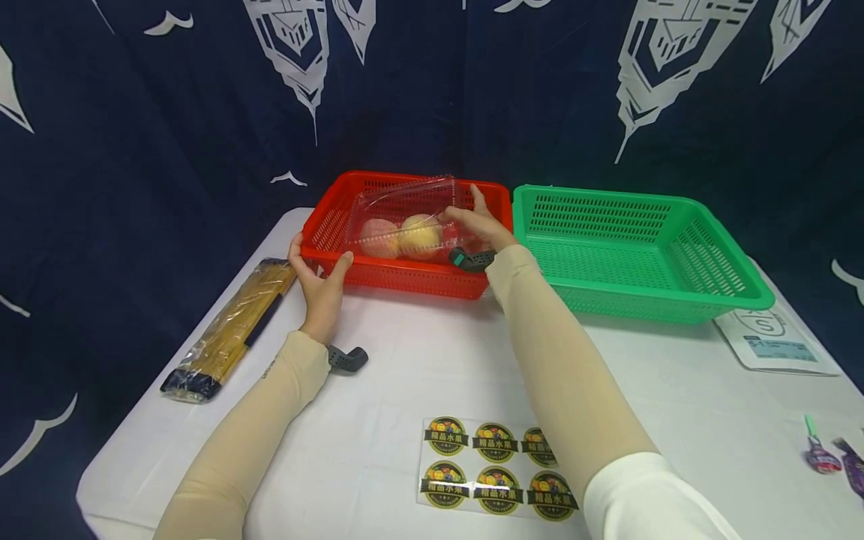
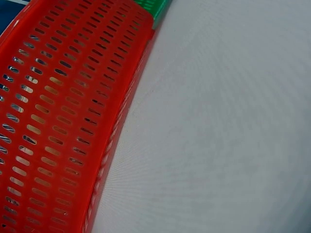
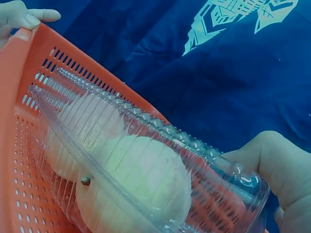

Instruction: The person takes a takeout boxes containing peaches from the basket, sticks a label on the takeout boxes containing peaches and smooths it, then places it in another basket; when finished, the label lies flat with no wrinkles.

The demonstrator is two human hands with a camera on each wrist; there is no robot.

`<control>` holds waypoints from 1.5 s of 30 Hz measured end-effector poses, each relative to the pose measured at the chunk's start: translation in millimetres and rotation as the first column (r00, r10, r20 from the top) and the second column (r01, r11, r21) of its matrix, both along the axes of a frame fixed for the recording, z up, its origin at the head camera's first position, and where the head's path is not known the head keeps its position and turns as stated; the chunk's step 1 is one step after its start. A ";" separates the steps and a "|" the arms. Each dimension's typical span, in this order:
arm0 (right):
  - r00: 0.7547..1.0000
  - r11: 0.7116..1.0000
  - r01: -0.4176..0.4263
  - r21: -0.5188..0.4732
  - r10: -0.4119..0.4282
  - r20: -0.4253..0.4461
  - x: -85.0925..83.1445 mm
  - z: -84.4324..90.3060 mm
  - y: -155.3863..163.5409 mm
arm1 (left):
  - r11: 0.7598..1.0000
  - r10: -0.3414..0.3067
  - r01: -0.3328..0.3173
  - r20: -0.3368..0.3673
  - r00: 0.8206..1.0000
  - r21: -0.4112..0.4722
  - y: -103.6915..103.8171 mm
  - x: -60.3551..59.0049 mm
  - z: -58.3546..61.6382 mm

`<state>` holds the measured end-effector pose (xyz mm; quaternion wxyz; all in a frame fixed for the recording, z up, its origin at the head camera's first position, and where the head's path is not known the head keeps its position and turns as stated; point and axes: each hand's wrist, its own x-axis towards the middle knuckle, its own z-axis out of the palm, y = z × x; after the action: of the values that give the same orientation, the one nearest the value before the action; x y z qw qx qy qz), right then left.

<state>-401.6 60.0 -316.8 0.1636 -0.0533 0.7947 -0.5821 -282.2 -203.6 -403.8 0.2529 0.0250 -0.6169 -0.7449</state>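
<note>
In the head view the red basket (image 1: 412,279) stands at the back of the table. My left hand (image 1: 320,292) grips its front left corner, thumb and fingers at the rim. A clear plastic clamshell box (image 1: 406,201) sits tilted in the basket, with a pinkish peach (image 1: 379,238) and a yellowish peach (image 1: 420,234) inside. My right hand (image 1: 481,223) holds the box's right end, and the right wrist view shows the thumb (image 3: 272,158) along that end. Only the basket's slotted wall (image 2: 73,97) and the tablecloth show in the left wrist view; the hand is out of it.
A green basket (image 1: 607,259) stands right beside the red one. Left lies a plastic-wrapped yellowish-brown packet (image 1: 236,322). A sheet of round fruit stickers (image 1: 496,442) lies in front. A white pouch (image 1: 776,341) and a lollipop (image 1: 821,456) are at right.
</note>
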 end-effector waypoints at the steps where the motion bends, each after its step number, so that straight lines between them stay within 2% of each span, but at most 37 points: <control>1: 1.000 1.000 -0.008 -0.004 0.008 -0.005 0.1 0.4 -0.1 | 1.000 0.000 0.000 0.000 1.000 0.000 -0.2 -0.2 0.1; 16: 0.998 0.999 -0.027 -0.029 0.028 0.049 0.7 2.9 1.8 | 1.000 -0.005 0.005 0.004 1.000 -0.026 0.7 3.7 2.5; 19: 0.998 0.996 -0.010 -0.084 0.015 0.054 2.6 4.2 3.0 | 1.000 -0.005 0.005 0.002 1.000 -0.026 1.5 3.4 2.1; 22: 0.996 0.982 0.019 -0.189 -0.003 0.085 6.2 5.9 2.5 | 1.000 -0.004 0.004 0.000 1.000 -0.019 2.0 2.1 1.1; 27: 0.992 0.935 0.079 -0.346 -0.039 0.122 14.9 8.0 -2.0 | 0.999 -0.002 0.002 0.005 1.000 -0.034 -0.3 1.6 -0.2; 29: 0.991 0.926 0.092 -0.367 -0.050 0.123 19.4 9.4 -3.5 | 0.999 -0.004 0.005 0.007 1.000 -0.042 -1.5 2.5 0.3; 35: 0.993 0.923 0.090 -0.374 -0.055 0.103 35.7 20.4 1.5 | 0.999 -0.011 0.011 0.003 1.000 -0.031 -0.9 4.4 1.2; 42: 0.987 0.881 0.112 -0.459 -0.045 0.154 53.0 36.0 14.2 | 1.000 -0.007 0.006 -0.005 1.000 -0.029 -0.4 1.9 -0.1; 45: 0.989 0.881 0.099 -0.464 -0.034 0.145 62.9 43.0 18.7 | 0.999 -0.005 0.005 -0.008 1.000 -0.032 -0.9 1.1 -0.6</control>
<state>-338.7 78.7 -273.7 0.1782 -0.0251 0.6189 -0.7646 -281.0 -204.5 -404.4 0.2539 0.0165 -0.6278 -0.7356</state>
